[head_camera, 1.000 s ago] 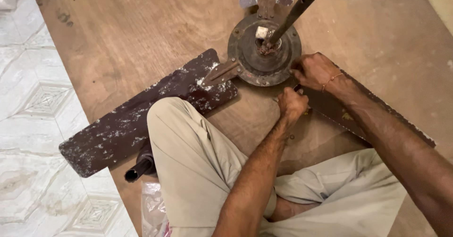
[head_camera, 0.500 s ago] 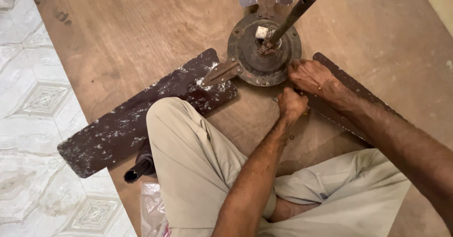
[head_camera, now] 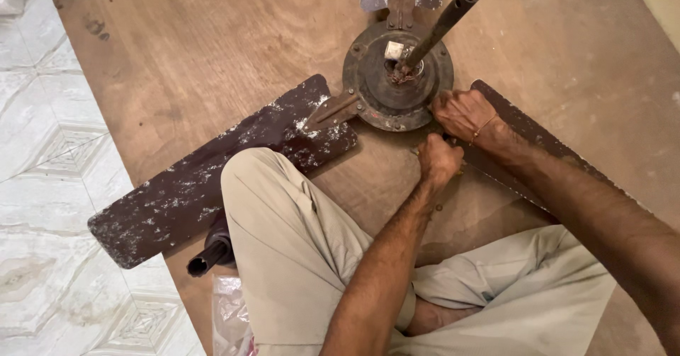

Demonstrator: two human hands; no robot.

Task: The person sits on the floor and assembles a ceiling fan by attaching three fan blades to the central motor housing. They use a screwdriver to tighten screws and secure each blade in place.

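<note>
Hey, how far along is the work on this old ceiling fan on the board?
Done: the fan motor lies on the wooden board, rod pointing up. In hand: the right hand and left hand both work at the right blade where it joins the motor. Left: all three blades look attached, including the left blade.

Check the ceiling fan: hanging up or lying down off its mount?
Lying down, off its mount. The ceiling fan's motor hub rests on the wooden board, downrod pointing up, blades flat. Both hands work at its right blade.
</note>
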